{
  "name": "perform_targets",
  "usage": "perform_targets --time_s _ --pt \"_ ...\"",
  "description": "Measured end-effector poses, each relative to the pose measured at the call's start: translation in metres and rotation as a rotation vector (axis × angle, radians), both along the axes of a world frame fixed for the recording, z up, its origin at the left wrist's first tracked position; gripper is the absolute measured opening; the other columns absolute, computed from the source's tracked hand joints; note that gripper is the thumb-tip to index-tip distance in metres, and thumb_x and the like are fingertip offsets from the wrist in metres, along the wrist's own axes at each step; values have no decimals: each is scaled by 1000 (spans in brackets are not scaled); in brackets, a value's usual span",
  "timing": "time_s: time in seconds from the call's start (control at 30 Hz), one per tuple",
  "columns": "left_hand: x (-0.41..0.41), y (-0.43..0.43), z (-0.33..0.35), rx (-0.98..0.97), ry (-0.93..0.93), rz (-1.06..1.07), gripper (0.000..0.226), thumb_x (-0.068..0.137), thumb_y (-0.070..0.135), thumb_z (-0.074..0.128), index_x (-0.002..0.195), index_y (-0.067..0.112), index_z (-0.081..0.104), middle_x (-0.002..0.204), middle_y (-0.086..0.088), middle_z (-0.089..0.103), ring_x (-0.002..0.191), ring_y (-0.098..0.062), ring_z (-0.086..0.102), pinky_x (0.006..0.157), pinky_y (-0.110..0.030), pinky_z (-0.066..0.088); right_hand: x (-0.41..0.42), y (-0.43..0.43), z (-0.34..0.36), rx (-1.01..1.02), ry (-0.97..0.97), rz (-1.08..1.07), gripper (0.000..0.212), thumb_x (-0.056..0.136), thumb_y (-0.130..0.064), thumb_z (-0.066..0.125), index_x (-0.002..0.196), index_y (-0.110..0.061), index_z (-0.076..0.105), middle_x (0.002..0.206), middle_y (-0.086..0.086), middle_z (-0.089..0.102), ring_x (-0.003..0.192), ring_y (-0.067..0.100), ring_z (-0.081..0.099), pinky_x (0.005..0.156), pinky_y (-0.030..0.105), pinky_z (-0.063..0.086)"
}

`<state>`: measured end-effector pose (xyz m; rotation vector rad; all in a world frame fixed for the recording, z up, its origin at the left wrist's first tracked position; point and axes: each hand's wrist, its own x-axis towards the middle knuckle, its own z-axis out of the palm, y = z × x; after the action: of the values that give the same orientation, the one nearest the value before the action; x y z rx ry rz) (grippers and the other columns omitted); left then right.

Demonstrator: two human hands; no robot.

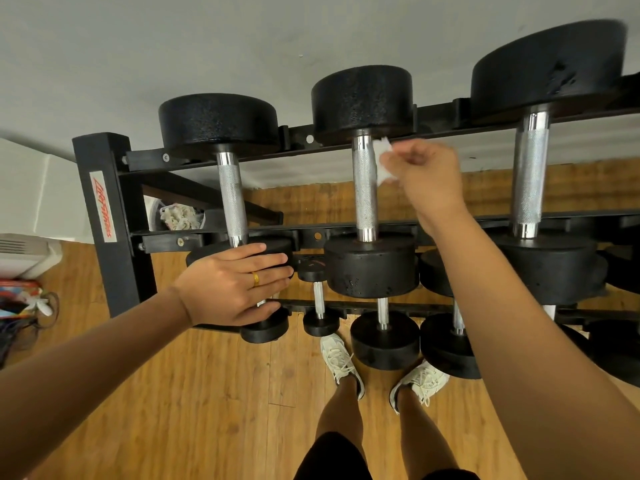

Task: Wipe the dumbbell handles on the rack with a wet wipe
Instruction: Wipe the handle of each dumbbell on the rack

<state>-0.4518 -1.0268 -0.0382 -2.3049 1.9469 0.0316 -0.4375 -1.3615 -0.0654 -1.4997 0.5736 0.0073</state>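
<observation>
Head view: the right hand (pixel 422 174) pinches a white wipe (pixel 382 161) against the right side of the middle handle (pixel 365 188) on the rack's (pixel 104 209) top tier. The left hand (pixel 235 282) lies flat, fingers straight, on the near head of the left dumbbell (pixel 232 202). On the lower tier crowd smaller dumbbells (pixel 384 337) — shoes (pixel 339 362) just beside them. Far left, behind the rack, is crumpled paper (pixel 180 216).

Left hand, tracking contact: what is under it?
The left hand lies flat on the left dumbbell's near head; most of that head is covered, as is part of a lower dumbbell.
</observation>
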Motion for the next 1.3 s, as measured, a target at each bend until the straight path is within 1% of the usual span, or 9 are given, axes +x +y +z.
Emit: perform_targets --time_s 0.13,0.3,0.5,0.67,0.83,0.93,1.1,1.2,1.3 --pt "0 1 0 -7 8 9 39 106 40 52 125 14 74 132 -4 70 131 -23 61 116 -44 41 8 19 -1 -114 -60 -130 10 90 -19 74 100 -19 74 92 -7 74 87 5 70 86 35 60" --pt "0 2 -2 -13 -1 7 38 105 40 55 123 14 76 132 -4 71 132 -23 60 115 -44 42 -11 17 -11 -202 -43 -20 14 90 -17 74 104 -16 76 92 -5 75 86 7 70 86 35 60" --pt "-2 0 0 -2 -18 18 36 105 38 55 123 15 76 131 -3 71 132 -22 60 118 -43 38 6 21 1 -222 -93 -73 7 91 -19 73 96 -24 71 85 -12 70 82 1 68 85 27 58" --pt "-3 0 -2 -9 -1 26 36 106 38 52 122 16 76 131 -3 71 132 -22 60 118 -43 39 -24 20 -10 -300 -29 50 9 91 -17 73 99 -14 75 90 -4 73 84 7 69 85 31 59" --pt "-3 -1 -2 -21 -13 27 36 106 38 52 121 16 77 130 -3 72 130 -22 62 117 -43 39 7 15 3 -309 -79 -2 9 92 -18 72 100 -14 74 90 -5 71 83 2 67 83 19 56" --pt "-3 0 -2 -25 -6 24 36 106 38 53 121 16 77 129 -3 72 130 -22 62 117 -43 39 -12 14 1 -334 -21 103 11 89 -15 74 101 -14 73 91 -8 68 84 -2 64 78 8 50" --pt "-3 -1 -2 -13 -7 26 37 107 38 51 121 16 77 129 -3 72 130 -23 62 118 -43 38 -46 11 -6 -300 26 212 14 86 -11 77 87 -23 70 84 -14 66 83 -1 64 82 13 50" --pt "-3 -1 -3 -14 -3 22 37 107 38 51 119 16 77 129 -3 72 130 -23 62 116 -44 41 -43 11 -6 -295 3 175 8 86 -13 78 91 -18 73 85 -12 68 80 -1 65 77 10 50" --pt "-3 -1 -3 -23 -9 23 37 106 39 53 119 15 78 129 -3 72 129 -23 63 115 -44 43 -56 9 -8 -286 55 267 12 85 -11 78 94 -17 74 84 -16 66 80 -4 63 72 2 47"
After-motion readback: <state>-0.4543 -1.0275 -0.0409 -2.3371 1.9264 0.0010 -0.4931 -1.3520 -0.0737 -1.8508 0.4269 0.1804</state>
